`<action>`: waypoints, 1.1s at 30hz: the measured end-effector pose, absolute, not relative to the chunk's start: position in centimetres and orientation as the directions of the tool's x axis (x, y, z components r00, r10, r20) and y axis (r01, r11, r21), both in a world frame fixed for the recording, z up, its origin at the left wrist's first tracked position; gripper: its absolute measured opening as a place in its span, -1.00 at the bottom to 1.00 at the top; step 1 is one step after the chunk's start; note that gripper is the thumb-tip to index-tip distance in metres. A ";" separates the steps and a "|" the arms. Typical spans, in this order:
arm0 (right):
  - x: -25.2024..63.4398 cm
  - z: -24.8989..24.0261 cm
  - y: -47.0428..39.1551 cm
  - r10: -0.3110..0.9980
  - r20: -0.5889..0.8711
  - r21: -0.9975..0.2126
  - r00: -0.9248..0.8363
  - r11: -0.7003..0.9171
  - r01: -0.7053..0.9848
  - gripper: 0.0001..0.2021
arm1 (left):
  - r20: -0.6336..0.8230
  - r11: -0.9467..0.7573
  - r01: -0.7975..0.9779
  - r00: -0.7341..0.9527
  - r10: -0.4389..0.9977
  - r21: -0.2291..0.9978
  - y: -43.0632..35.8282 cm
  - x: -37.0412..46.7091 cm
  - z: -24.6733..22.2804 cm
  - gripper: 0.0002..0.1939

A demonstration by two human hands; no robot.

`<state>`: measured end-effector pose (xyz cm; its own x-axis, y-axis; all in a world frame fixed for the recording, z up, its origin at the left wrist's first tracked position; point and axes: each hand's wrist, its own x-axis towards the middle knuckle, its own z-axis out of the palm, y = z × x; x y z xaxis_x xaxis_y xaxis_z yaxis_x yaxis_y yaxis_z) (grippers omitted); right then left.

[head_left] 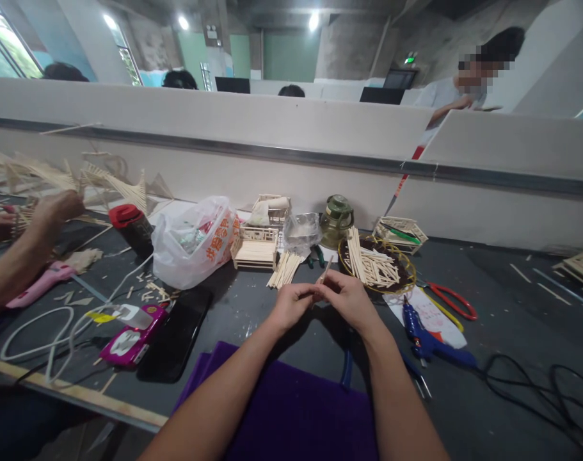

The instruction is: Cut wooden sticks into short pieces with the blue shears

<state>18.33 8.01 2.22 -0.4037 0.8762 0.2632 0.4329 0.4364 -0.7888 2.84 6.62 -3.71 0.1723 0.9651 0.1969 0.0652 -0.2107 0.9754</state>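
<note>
My left hand [294, 304] and my right hand [343, 294] meet fingertip to fingertip above the dark table. Between the pinched fingers is a thin wooden stick [326, 267], its upper end poking out past my right hand. My fingers cover most of it. Just beyond my left hand lies a bundle of short wooden sticks [284, 269]. To the right of my right hand, a round basket [409, 275] with a yellow rim holds many more sticks. A small wooden stick-built bench [255, 248] stands behind the bundle.
A purple cloth [305, 410] lies under my forearms. On the right are a blue glue gun [428, 342], red-handled pliers [452, 301] and a black cable. To the left are a phone [176, 336], a plastic bag [190, 246] and a co-worker's hand [61, 211]. A white partition [281, 173] stands behind.
</note>
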 end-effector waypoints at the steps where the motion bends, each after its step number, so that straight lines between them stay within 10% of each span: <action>1: 18.4 2.2 8.0 0.875 0.272 -0.792 -0.400 0.440 0.424 -0.84 | 0.196 -0.207 0.052 0.176 0.965 0.977 6.7 2.9 -3.7 -0.72; 17: 18.6 2.7 8.3 0.886 0.252 -0.802 -0.388 0.416 0.429 -0.76 | 0.219 -0.202 -0.140 0.115 0.969 0.969 6.4 4.0 -2.9 -0.72; 25: 21.1 4.2 2.8 0.995 -0.095 -0.084 0.011 -0.019 0.996 -0.56 | 0.036 -0.034 -0.307 0.001 0.999 0.951 6.5 3.5 -1.9 -0.68; 33: 19.7 1.3 1.3 0.991 -0.131 0.120 0.015 0.001 0.993 -0.44 | -0.042 0.035 -0.347 -0.011 0.999 0.937 6.7 2.6 -1.5 -0.66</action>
